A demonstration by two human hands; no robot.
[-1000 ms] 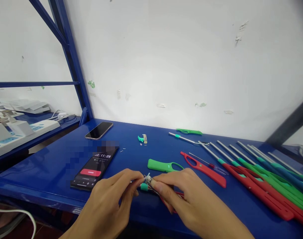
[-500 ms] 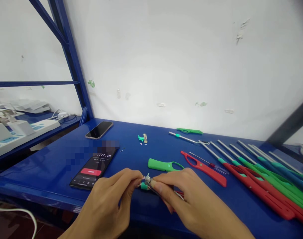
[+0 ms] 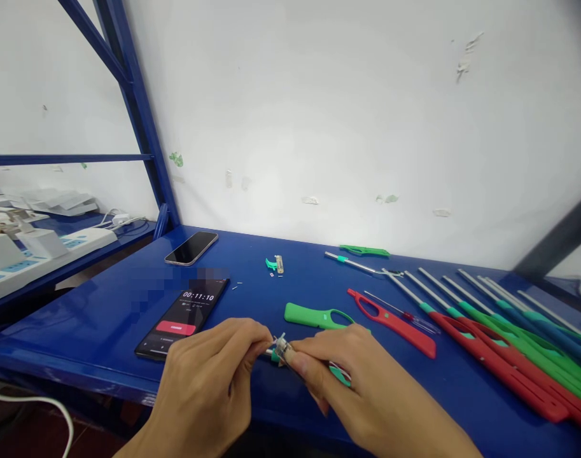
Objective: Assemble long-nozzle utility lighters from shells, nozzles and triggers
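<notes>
My right hand (image 3: 352, 375) is closed on the lighter's inner part (image 3: 281, 346), a small clear and metal piece pinched between thumb and index finger. My left hand (image 3: 211, 381) is closed in a pinch right beside its metal end; anything between those fingertips is too small to make out. Just under the fingertips shows a metal tube with a teal collar (image 3: 275, 356), mostly covered by my hands. A teal and white piece (image 3: 340, 374) sticks out beyond my right fingers. Behind my right hand lies a green handle shell (image 3: 314, 315) with a finger loop.
Farther right are a red handle shell (image 3: 399, 327), a screwdriver (image 3: 414, 320) and several long-necked lighters (image 3: 500, 362). A teal trigger (image 3: 271, 264) and clear tank (image 3: 279, 264) lie behind, near tiny pins. Two phones (image 3: 192, 248) rest at left; one shows a timer.
My fingertips have shifted slightly around the small part, and the right hand has tilted a little. More of the teal and white piece shows beneath it. The camera view has moved slightly.
</notes>
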